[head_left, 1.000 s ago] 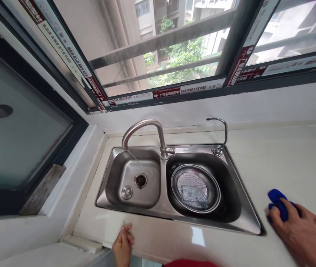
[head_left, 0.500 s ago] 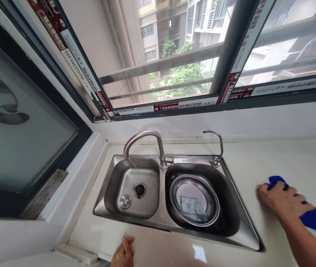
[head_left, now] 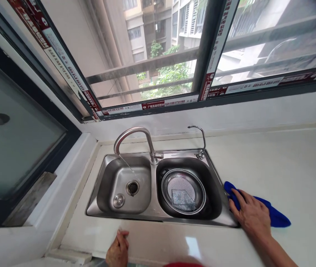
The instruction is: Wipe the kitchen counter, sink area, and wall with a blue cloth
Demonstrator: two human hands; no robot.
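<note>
My right hand (head_left: 252, 215) presses a blue cloth (head_left: 278, 218) onto the pale countertop, right against the right rim of the double sink (head_left: 155, 217). Part of the cloth bunches beyond my fingertips, and a tail of it trails out to the right. My left hand (head_left: 118, 249) rests at the counter's front edge below the left basin, fingers curled together; whether anything is inside them is hidden. In the right basin (head_left: 216, 200) lies a round metal pan (head_left: 200, 185) with a dotted base, and a grey scouring pad (head_left: 182, 200) sits in it.
A curved faucet (head_left: 134, 129) arches over the left basin, a thin stream of water falling from it. A drain strainer (head_left: 119, 200) lies beside the drain hole. A slim second tap (head_left: 202, 137) stands at the back right. Behind runs a window frame (head_left: 152, 105).
My right hand has wiped the cloth leftward across the counter to the sink's right rim. The view has turned somewhat to the right. My left hand stays at the front edge.
</note>
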